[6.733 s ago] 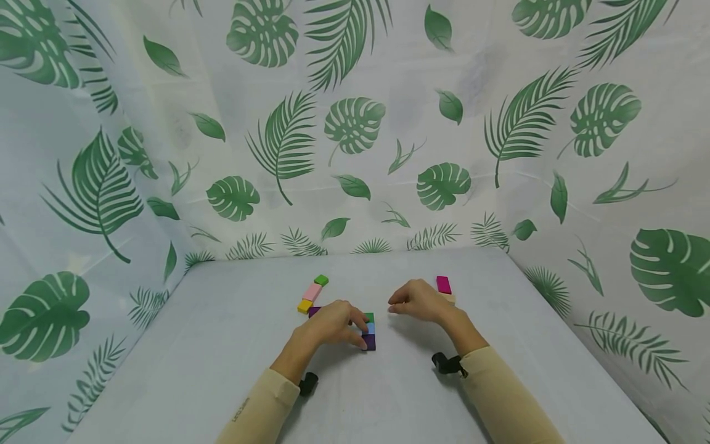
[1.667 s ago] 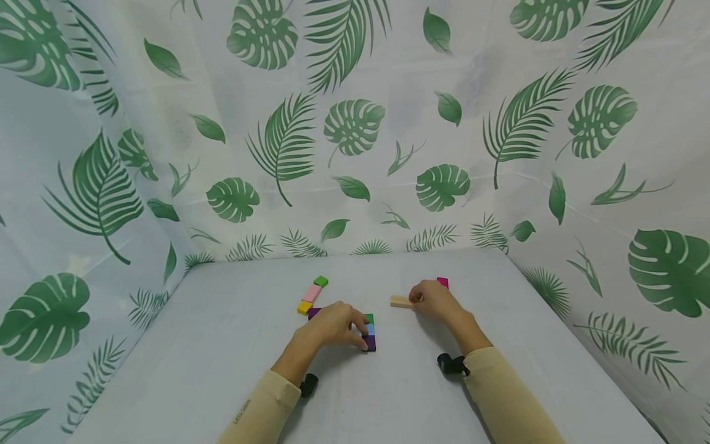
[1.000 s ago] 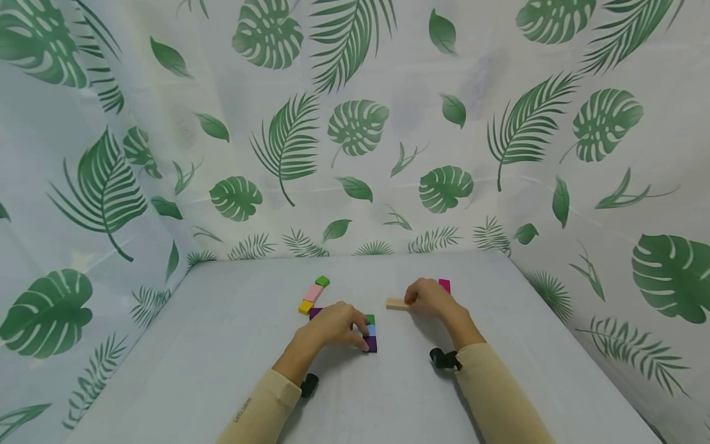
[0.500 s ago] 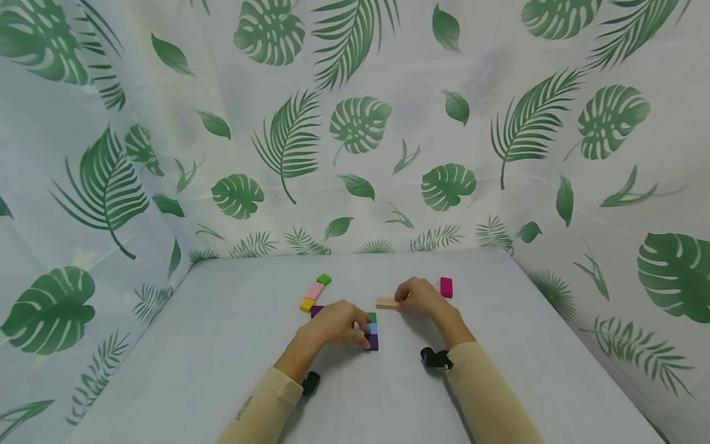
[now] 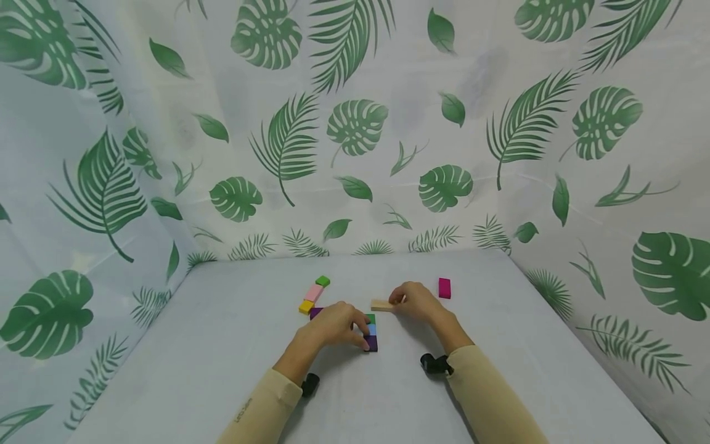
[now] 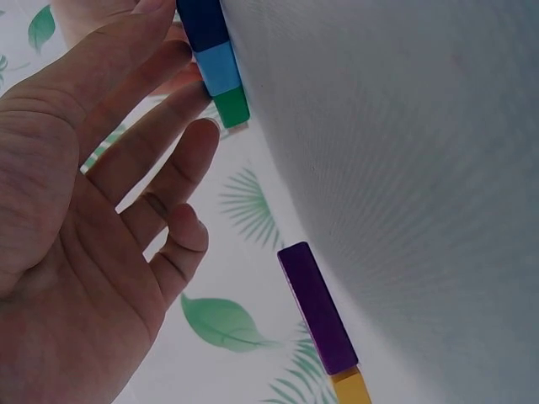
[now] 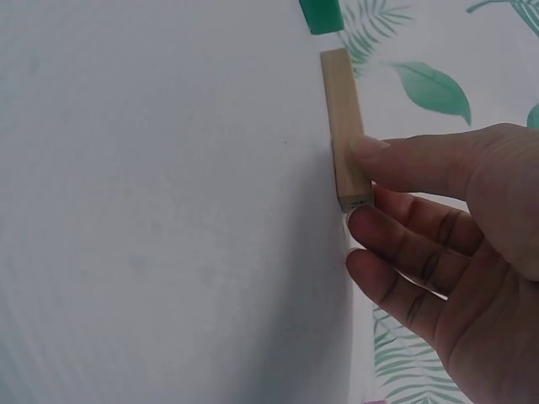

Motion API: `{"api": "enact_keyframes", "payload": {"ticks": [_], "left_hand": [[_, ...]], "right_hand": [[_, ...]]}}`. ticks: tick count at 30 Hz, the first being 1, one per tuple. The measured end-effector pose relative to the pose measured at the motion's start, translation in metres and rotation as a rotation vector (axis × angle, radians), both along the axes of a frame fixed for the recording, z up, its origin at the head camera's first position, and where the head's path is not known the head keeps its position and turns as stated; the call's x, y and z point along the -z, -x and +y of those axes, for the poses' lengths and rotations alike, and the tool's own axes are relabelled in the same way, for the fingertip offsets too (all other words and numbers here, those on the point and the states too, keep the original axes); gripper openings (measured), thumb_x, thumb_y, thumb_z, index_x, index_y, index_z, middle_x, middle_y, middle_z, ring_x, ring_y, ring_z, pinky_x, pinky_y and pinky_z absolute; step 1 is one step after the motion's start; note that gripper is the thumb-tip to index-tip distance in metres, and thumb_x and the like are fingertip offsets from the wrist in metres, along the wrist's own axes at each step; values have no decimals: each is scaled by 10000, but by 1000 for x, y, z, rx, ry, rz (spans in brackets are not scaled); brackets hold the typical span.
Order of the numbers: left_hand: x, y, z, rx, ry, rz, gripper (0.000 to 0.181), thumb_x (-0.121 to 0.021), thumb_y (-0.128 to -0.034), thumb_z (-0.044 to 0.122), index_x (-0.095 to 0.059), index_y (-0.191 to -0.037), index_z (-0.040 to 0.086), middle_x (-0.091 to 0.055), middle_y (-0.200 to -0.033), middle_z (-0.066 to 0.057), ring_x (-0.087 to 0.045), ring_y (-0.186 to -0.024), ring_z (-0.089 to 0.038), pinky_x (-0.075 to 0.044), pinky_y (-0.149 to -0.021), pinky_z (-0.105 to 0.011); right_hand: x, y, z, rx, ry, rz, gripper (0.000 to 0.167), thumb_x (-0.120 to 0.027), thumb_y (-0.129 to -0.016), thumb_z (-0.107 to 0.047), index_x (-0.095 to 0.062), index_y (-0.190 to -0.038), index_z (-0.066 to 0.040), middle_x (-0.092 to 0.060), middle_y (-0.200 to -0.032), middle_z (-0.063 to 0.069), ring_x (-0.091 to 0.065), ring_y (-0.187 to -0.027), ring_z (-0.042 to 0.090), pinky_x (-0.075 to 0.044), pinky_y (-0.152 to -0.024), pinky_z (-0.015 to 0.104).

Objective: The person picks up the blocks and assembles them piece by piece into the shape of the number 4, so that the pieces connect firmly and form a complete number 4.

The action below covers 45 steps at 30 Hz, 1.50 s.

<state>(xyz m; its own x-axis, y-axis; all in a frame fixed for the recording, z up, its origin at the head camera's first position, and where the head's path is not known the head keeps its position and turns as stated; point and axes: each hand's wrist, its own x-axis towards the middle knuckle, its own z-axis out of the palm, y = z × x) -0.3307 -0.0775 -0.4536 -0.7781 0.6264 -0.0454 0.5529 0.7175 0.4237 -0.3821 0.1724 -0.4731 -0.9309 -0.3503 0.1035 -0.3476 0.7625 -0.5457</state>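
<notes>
My left hand [image 5: 335, 325] pinches a short row of joined blocks. The row has a dark blue block [image 6: 202, 23], a light blue block [image 6: 219, 69] and a green block [image 6: 232, 108]. Thumb and fingertips lie along its side, partly hiding it in the head view. With thumb and fingers, my right hand [image 5: 418, 303] pinches a long plain wooden block [image 7: 344, 126] by its right end. That block lies on the table, its far end just short of the green block in the right wrist view.
Left of my left hand, a purple block [image 6: 318, 307], a yellow block [image 5: 306, 306], a pink block [image 5: 314, 293] and a light green block [image 5: 323, 281] form a bent line. A magenta block [image 5: 444, 288] lies at the right on the white table [image 5: 222, 345].
My right hand has taken hold of the wooden block beside the magenta one and moved it left, close to the green block. My left hand has stayed at its row.
</notes>
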Motion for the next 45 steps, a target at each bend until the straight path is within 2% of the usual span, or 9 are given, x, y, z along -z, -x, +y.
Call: {"api": "enact_keyframes", "payload": {"ticks": [8,13,18,25,45], "left_hand": [[0,0,0,-12,-9,-13,235,-894,-816,374,-846,-1010,250,-738,-1298,50,-672,-1043,-113,-523,-808,-231],[1,0,-1,-10,-15,-5,240,-902,-805,380,-847,-999,251,-742,-1292,52,-665,-1016,-108,-514,-796,-225],[1,0,-1,0,-15,6,242,-900,-806,380,-847,-1005,252,-746,-1280,56,-665,-1009,-107,-512,-797,-226],[3,1,-1,-1,-3,20,243,-898,-805,387,-846,-1006,261,-744,-1282,71,-659,-1075,-85,-500,-802,-225],[3,2,-1,-9,3,11,233,-893,-807,401,-845,-996,273,-753,-1249,96,-634,-979,-99,-495,-787,-238]], "right_hand": [[0,-1,-1,-19,4,14,119,-803,-864,-53,-801,-978,-85,-724,-917,18,-605,-846,160,-528,-790,359],[1,-2,-3,-54,17,21,150,-801,-868,-35,-807,-1017,-52,-755,-952,35,-641,-876,166,-562,-826,388],[1,-4,-6,-56,18,17,144,-796,-876,-32,-808,-1018,-53,-753,-952,38,-641,-877,168,-567,-846,408],[3,-5,-10,-62,1,35,157,-798,-867,-27,-808,-1019,-66,-768,-978,33,-653,-902,172,-566,-850,410],[2,-6,-16,-79,-37,50,160,-805,-871,-32,-812,-1023,-82,-756,-979,21,-667,-919,180,-570,-857,416]]}}
